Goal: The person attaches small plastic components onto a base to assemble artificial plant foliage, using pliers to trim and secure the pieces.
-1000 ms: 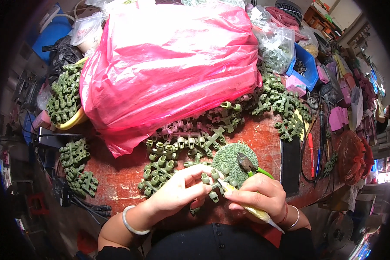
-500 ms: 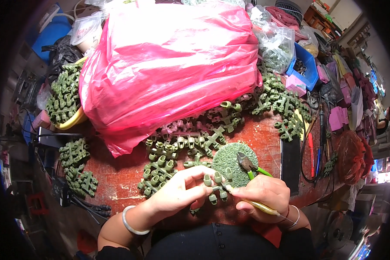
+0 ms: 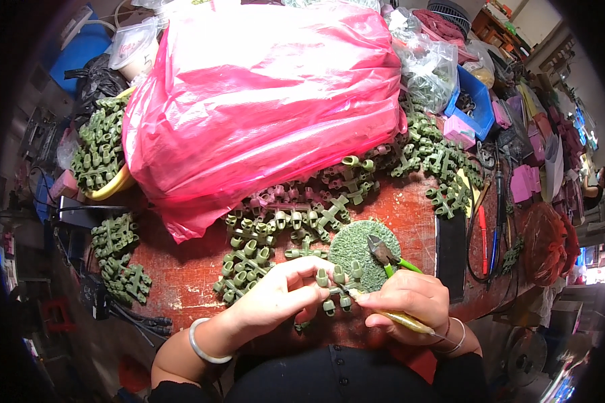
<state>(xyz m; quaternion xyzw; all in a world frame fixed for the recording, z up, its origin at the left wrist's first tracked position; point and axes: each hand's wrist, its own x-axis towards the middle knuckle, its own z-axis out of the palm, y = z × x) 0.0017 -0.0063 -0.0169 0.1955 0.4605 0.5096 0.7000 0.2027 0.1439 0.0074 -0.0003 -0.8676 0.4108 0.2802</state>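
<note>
Head view, left hand (image 3: 282,297): our fingers pinch the left side of a green pronged piece (image 3: 339,276), near a round green mat (image 3: 348,244).
Right hand (image 3: 411,300): we close around a yellow-bodied tool (image 3: 409,322), tip at the piece.
Tool's lie: flatter than a second ago, rear end swung farther away.
Pliers (image 3: 382,254): unmoved across the mat.

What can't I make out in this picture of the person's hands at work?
All in the head view:
- The near end of the green, branched piece with small cups: hidden by the left hand.
- The tip of the slim, yellow, pen-shaped tool: too small to tell.
- The handle ends of the green-handled metal pliers: behind the right hand.
- Whatever lies under the shiny pink plastic sheet: covered.
</note>
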